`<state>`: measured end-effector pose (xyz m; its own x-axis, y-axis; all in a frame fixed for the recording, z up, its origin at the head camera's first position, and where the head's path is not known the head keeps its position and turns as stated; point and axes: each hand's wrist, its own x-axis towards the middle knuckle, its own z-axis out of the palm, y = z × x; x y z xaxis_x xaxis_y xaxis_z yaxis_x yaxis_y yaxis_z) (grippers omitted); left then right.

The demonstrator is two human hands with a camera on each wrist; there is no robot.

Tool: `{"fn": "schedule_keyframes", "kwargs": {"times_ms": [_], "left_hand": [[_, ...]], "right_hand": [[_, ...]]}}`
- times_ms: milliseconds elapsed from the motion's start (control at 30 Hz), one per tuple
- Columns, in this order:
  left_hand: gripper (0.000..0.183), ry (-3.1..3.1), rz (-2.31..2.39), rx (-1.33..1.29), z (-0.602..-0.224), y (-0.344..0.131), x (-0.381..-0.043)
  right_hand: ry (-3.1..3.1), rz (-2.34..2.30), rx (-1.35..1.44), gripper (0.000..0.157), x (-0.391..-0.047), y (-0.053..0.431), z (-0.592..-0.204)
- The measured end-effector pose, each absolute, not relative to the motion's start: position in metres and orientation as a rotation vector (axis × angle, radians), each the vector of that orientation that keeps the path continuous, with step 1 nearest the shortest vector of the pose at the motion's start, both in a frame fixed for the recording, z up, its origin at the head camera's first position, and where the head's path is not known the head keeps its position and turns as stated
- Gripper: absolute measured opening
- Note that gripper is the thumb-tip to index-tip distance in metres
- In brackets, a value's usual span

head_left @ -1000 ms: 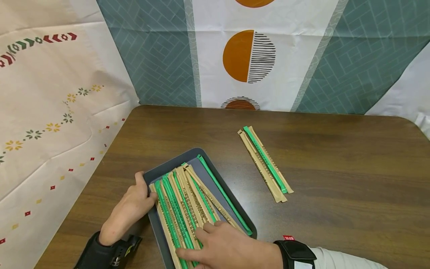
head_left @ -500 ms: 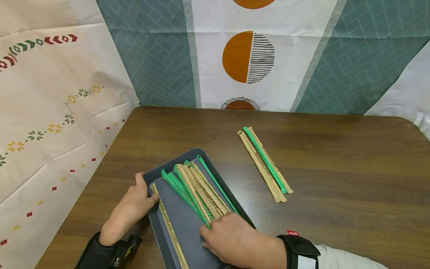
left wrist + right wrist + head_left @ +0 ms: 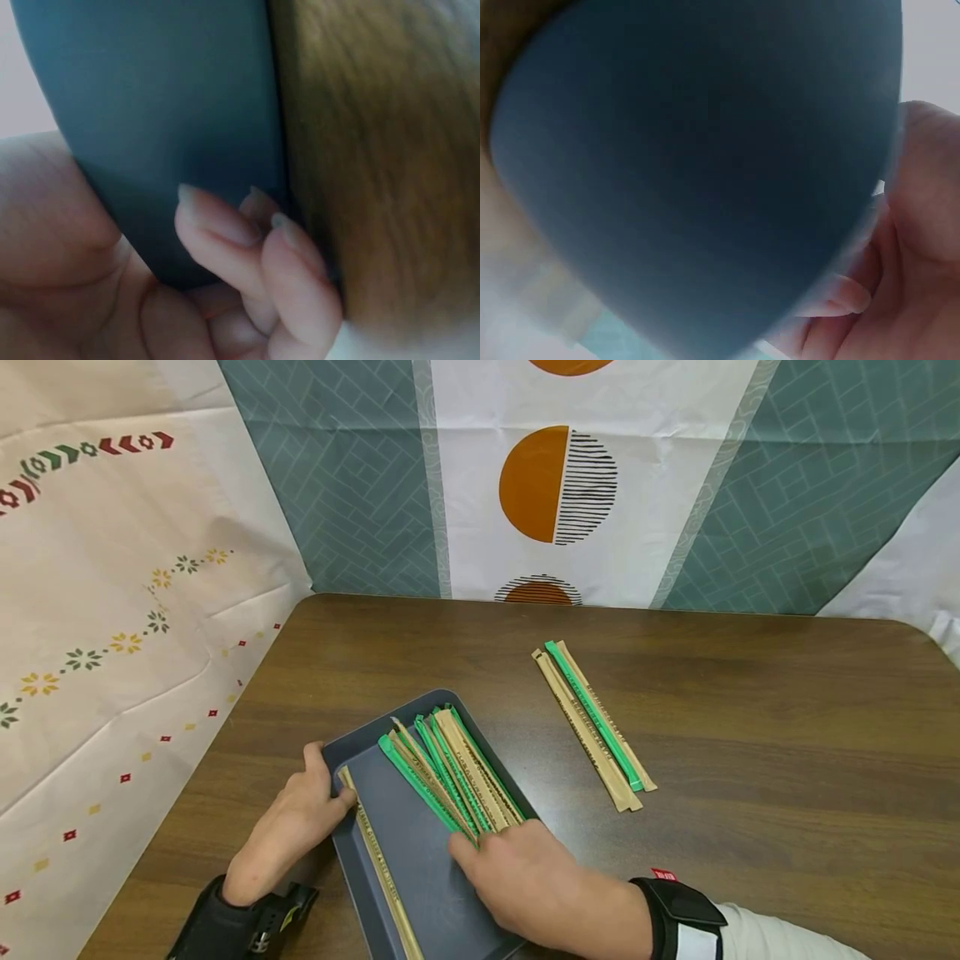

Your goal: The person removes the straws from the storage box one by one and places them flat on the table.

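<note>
- The patterned cloths point(image 3: 367, 485) filled the far side of the head view, teal and white panels behind the table and a cream one at the left.
- The brown table point(image 3: 750, 735) showed broadly from the head; the left wrist view caught just a strip of its grain beside the tray.
- The dark grey tray point(image 3: 405, 818) sat at an angle on the table. From the head its floor and rim were visible; the two wrist views gave its outer walls instead, the right one a large rounded corner.
- The right hand point(image 3: 525, 872) was closed on a bundle over the tray, as the head view told. The right wrist view had its palm and bent, blurred fingers partly behind the tray, with the grip hidden.
- The left hand point(image 3: 300, 806) held the tray's left side: thumb at the rim from above, and, only in the left wrist view, bent fingers point(image 3: 217, 225) at the outer wall.
- The bundle of green and tan wrapped sticks point(image 3: 450, 777) slanted inside the tray, upper ends fanned, lower ends covered by the right hand. Only the head view showed it clearly.
- A few loose sticks point(image 3: 592, 727), one green among tan, lay on the table well apart from the tray.
- A single tan stick point(image 3: 382, 868) lay along the tray's left wall, near the left thumb.
</note>
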<state>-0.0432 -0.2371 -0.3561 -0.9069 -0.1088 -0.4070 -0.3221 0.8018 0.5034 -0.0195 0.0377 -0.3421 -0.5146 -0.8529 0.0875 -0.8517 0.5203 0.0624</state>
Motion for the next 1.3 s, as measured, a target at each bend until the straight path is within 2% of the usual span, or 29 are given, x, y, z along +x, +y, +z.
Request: {"fn": "schedule_keyframes", "kwargs": {"times_ms": [400,567,733,867,1000,1200,1300], "left_hand": [[0.071,2.617,0.827,-0.324,-0.354,-0.236,-0.042],[0.070,2.609,0.825,-0.334,-0.354,-0.236,-0.043],[0.072,2.608,0.827,-0.332,-0.354,-0.236,-0.044],[0.072,2.602,0.829,-0.335,-0.355,-0.237,-0.044],[0.072,2.618,0.825,-0.338,-0.355,-0.237,-0.044],[0.075,2.623,0.807,-0.363,-0.357,-0.237,-0.045],[0.075,2.633,0.809,-0.364,-0.358,-0.237,-0.045]], "right_hand": [[-2.610,0.296,1.440,0.023,-0.041,0.051,-0.323],[-2.584,0.237,1.326,0.020,-0.064,0.066,-0.318],[-2.650,0.042,1.145,0.026,-0.101,0.086,-0.324],[-2.846,-0.075,1.023,0.028,-0.118,0.097,-0.327],[-3.063,-0.158,0.986,0.026,-0.121,0.099,-0.325],[-3.294,-0.255,1.006,0.030,-0.118,0.098,-0.327],[-3.310,-0.252,0.990,0.026,-0.117,0.099,-0.330]]}}
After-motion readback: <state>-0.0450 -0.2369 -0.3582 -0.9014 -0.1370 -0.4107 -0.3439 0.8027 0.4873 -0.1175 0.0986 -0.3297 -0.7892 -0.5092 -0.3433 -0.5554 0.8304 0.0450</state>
